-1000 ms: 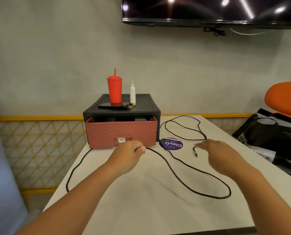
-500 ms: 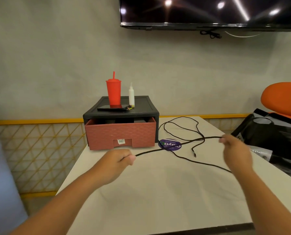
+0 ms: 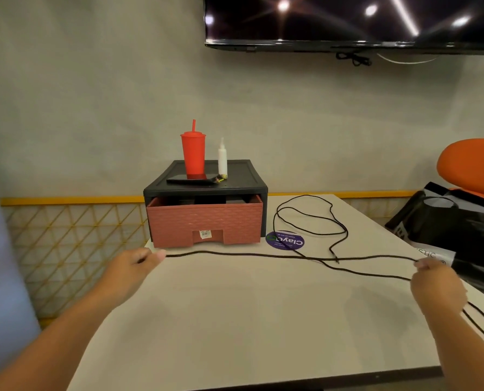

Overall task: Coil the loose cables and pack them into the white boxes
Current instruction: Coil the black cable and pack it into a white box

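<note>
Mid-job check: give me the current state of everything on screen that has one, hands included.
Thin black cable: uncoiled, one length stretched between both hands, the rest looping loose on the white table.
Left hand: pinches the cable.
Right hand: grips the cable.
Pink woven-texture plastic drawer: slightly open.
Red plastic tumbler: upright, lid and straw on.
White squeeze bottle: upright.
Black wall-mounted TV: screen dark.

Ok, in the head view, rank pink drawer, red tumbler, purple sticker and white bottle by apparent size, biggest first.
Largest to smallest: pink drawer, red tumbler, purple sticker, white bottle. The sticker lies flat and nearer the camera, so its place against the tumbler is unsure.
</note>
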